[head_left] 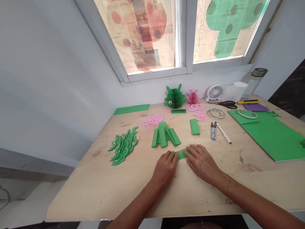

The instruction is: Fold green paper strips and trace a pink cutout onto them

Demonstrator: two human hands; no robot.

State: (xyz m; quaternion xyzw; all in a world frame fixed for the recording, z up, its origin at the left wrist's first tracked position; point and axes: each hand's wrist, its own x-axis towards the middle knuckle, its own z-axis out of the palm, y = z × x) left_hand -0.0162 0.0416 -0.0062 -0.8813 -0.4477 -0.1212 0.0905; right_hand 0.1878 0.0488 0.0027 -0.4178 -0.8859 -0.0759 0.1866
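Fingers [194, 151] hide both ends of the green paper strip [181, 154]. Beyond it, the window frame [191, 38] is cut off above.

sm wht fan [214, 92] | wht cup [239, 92] r of fan | clr btl [252, 84], gry lid [259, 72]

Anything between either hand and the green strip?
Nothing visible: left hand and right hand already touch the green strip, one at each end. The folded green papers lie beyond it, not in between.
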